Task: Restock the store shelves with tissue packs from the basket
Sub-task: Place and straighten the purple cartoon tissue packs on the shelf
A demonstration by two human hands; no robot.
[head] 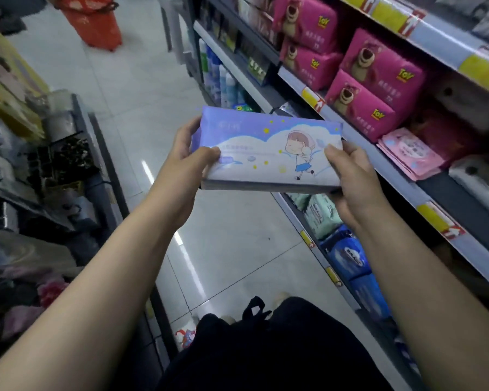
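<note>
Left hand (pixel 187 153) and right hand (pixel 353 176) grip the ends of the soft purple-white plastic tissue pack (pixel 268 153); best keep it level when sliding onto the grey metal shelf (pixel 401 183)

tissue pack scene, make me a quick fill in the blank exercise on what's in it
1. The left hand and right hand grip exactly ____ tissue pack between them.
2. The bear-printed packs on the shelf are ____.
3. The red basket stands on the ____.
Missing words: one; pink; floor.
</note>
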